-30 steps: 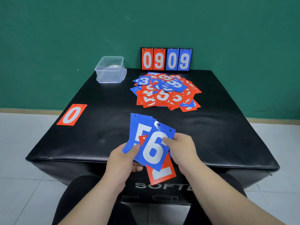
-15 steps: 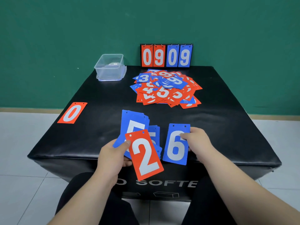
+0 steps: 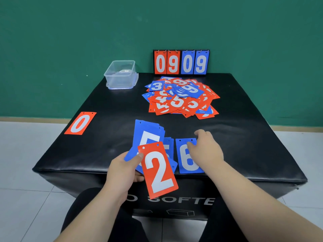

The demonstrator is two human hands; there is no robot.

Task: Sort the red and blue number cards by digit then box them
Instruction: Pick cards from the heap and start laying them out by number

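Red 2 card [image 3: 160, 169] fronts the blue fan [image 3: 146, 135] gripped in my left hand [image 3: 122, 170], pinned by its thumb. My right hand [image 3: 204, 149] lies relaxed on the blue 6 card [image 3: 187, 161], flat just beside. I judge the 2 could slip from that thumb past the black padded table [image 3: 244, 137] edge onto pale tile [image 3: 26, 154]; a green wall [image 3: 70, 32] stands beyond.

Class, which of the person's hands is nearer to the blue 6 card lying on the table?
Right. The right hand covers the upper right corner of the blue 6 card. The left hand is apart, to its left, holding a fan of cards, red 2 card foremost.
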